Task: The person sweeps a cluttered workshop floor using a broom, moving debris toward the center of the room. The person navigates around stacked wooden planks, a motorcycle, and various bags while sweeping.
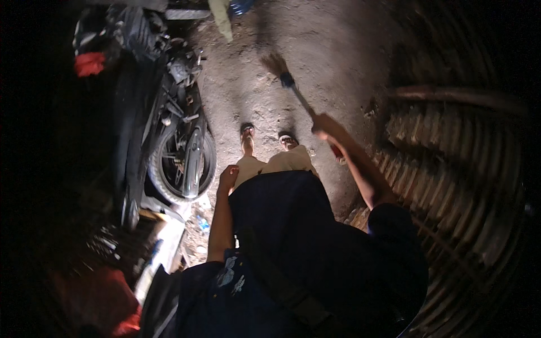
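Observation:
A short broom (305, 99) with straw-like bristles and a dark binding is gripped by its handle in my right hand (327, 126). Its bristle end points up and left in the view, over the dirt floor (338, 67); whether the bristles touch the ground cannot be told. Below that hand a reddish part shows, perhaps the handle's end. My left hand (228, 175) hangs beside my left thigh, near the light trousers (287, 160), with its fingers curled; nothing can be seen in it. My feet, in sandals, stand on the floor between the two hands.
A motorcycle, its wheel (182, 164) close to my left side, stands along the left. Corrugated sheets (444, 181) line the right, with a pole (444, 94) across them. Red material (101, 302) lies at lower left. A pale cloth (221, 19) and blue plastic (241, 6) are at the top.

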The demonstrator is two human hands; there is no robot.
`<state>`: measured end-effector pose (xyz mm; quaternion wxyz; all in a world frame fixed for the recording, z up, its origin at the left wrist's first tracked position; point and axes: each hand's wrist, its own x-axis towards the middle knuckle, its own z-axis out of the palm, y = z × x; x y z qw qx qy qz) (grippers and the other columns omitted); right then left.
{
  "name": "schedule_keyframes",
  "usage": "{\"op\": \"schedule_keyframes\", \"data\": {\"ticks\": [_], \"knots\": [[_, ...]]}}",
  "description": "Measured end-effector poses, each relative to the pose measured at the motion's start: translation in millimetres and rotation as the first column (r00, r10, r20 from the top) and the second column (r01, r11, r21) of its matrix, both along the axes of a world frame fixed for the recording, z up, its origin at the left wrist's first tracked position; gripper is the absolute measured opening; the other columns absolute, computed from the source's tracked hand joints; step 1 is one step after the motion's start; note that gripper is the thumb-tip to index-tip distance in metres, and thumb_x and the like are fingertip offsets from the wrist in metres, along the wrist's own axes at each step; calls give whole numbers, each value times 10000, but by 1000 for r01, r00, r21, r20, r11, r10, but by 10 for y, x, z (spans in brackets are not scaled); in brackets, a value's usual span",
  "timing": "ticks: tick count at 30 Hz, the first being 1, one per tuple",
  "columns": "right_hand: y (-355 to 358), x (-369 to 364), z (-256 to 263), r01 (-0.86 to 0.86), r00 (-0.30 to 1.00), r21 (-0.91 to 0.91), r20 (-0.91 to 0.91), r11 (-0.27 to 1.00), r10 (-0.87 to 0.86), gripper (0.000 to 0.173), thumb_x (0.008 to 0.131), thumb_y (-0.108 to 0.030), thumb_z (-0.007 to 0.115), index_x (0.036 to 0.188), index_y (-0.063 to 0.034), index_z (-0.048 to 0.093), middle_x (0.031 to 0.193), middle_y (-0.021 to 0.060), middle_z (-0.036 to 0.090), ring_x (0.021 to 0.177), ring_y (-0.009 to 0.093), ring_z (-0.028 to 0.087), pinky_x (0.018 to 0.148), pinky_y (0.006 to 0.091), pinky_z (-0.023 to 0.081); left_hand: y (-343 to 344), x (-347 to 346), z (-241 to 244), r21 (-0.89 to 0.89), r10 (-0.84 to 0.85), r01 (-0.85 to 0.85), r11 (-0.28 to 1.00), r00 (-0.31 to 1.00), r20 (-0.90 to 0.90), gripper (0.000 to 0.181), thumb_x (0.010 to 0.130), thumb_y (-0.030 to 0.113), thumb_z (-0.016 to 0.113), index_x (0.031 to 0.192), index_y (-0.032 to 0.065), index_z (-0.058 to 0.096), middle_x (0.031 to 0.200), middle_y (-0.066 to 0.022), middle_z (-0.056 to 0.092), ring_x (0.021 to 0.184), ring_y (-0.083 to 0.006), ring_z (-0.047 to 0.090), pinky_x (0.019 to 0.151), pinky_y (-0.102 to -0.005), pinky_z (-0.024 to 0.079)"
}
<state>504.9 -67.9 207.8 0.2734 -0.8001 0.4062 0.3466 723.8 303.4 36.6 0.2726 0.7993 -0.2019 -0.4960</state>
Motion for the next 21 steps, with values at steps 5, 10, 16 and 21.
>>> {"op": "schedule_keyframes", "data": {"ticks": [5,10,16,21], "knots": [[1582,-983,-461,127,991,54,-51,990,-125,789,697,-30,532,1385,-90,150,832,263,593,734,371,604,618,459,488,-120,1054,102,102,-54,68,992,990,-128,196,837,177,519,988,70,586,799,-51,608,622,-130,556,584,-275,459],[2979,-1470,283,446,882,165,-249,880,-401,716,723,-105,533,1362,-215,229,826,214,597,782,350,613,698,438,498,-203,1949,-205,182,-521,513,839,854,-1,249,807,246,452,805,26,569,718,-118,572,563,-230,533,539,-347,432],[4479,-1400,891,900,406,54,-465,433,-787,745,730,-100,477,1389,-308,197,971,250,570,909,373,577,807,458,465,-1046,1923,-283,231,-640,662,713,749,-169,357,827,280,533,1051,6,575,814,-118,636,647,-178,609,589,-318,479],[5483,-953,1055,935,190,-190,-446,300,-874,735,728,-100,492,1393,-243,213,974,231,584,919,380,579,787,472,468,-1918,1557,-412,-84,-994,991,105,108,35,339,839,249,477,1080,25,554,818,-83,624,624,-166,575,556,-291,463]]}}
